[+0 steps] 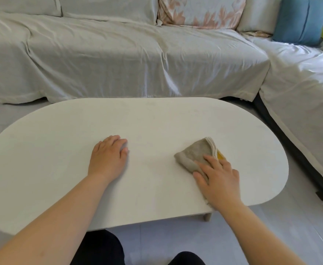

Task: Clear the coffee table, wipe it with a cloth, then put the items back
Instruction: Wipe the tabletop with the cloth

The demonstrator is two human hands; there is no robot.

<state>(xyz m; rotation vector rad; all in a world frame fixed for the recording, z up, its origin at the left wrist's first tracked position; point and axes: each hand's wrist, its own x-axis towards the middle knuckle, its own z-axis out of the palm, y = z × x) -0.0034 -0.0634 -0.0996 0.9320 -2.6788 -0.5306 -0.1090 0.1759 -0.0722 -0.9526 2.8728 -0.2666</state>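
The white oval coffee table point(147, 119) fills the middle of the head view, with nothing on it but a cloth and my hands. A folded beige cloth point(197, 152) with a yellow patch at its right edge lies on the table's right half. My right hand point(218, 180) presses flat on the cloth's near part, fingers spread over it. My left hand point(108, 157) rests palm down on the bare tabletop near the centre, holding nothing.
A corner sofa point(118, 60) under a pale grey cover runs behind the table and down the right side. Cushions, a floral one point(201, 12) and a blue one point(298, 22), lean at its back. Grey floor point(271, 236) surrounds the table; my dark-trousered knees point(103, 247) are below.
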